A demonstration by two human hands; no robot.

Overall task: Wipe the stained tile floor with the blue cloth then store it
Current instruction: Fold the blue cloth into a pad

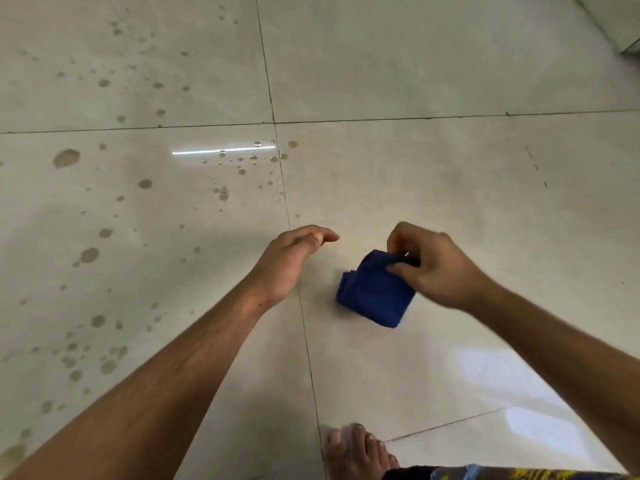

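The blue cloth (372, 292) is folded into a thick wad, pinched at its top edge by the right hand (429, 268) above the tile floor (450, 168); left hand (291, 261) hangs beside it, fingers straight, holding nothing. Looks soft, light and floppy, so I'd spread a palm flat on it for wiping; the brownish stains (65, 157) all sit off to the left.

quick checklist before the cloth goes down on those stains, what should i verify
1. Cloth held: ok. The right hand pinches the folded blue cloth at its top edge.
2. Left hand free: ok. The left hand is open and holds nothing.
3. Stains located: ok. The spots lie on the tiles to the left of the grout line; the cloth is over the cleaner tile to the right.
4. Wet drops: ok to note. Shiny droplets sit further ahead, near the tile corner.
5. Footing: cannot tell. A bare foot is on the floor close by; whether that tile is wet is unclear.
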